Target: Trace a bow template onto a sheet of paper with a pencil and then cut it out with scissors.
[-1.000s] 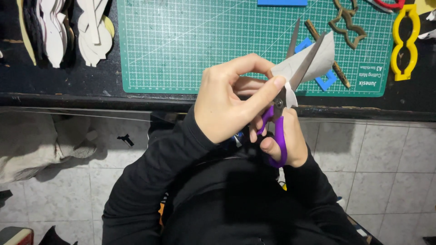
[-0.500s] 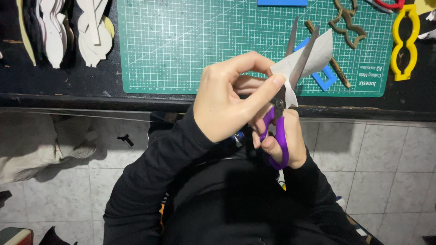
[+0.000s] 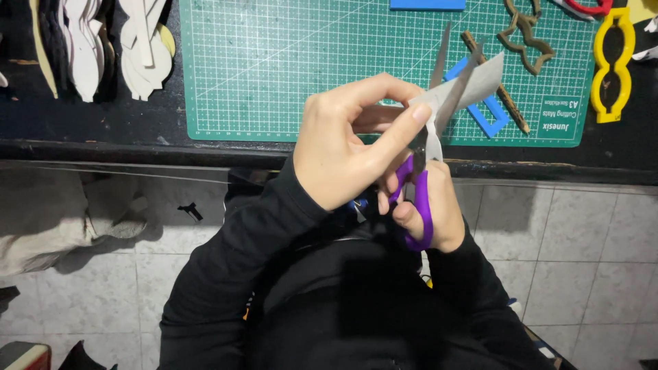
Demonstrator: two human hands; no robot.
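1. The left hand [image 3: 349,144] pinches a grey piece of card [image 3: 466,85] between thumb and forefinger, in the air above the near edge of the green cutting mat [image 3: 274,62]. The grip is closed on the card.
2. The right hand [image 3: 428,209] has its fingers through the handles of the purple scissors [image 3: 419,199]. The blades stand open, with the card between them.
3. The left forefinger lies just beside the blades; if the card slips, the blade could nick the finger.
4. The card is held only at one edge, so it may bend or twist, and the cut could then run crooked.
5. A cut-off piece could fall to the tiled floor [image 3: 589,247].
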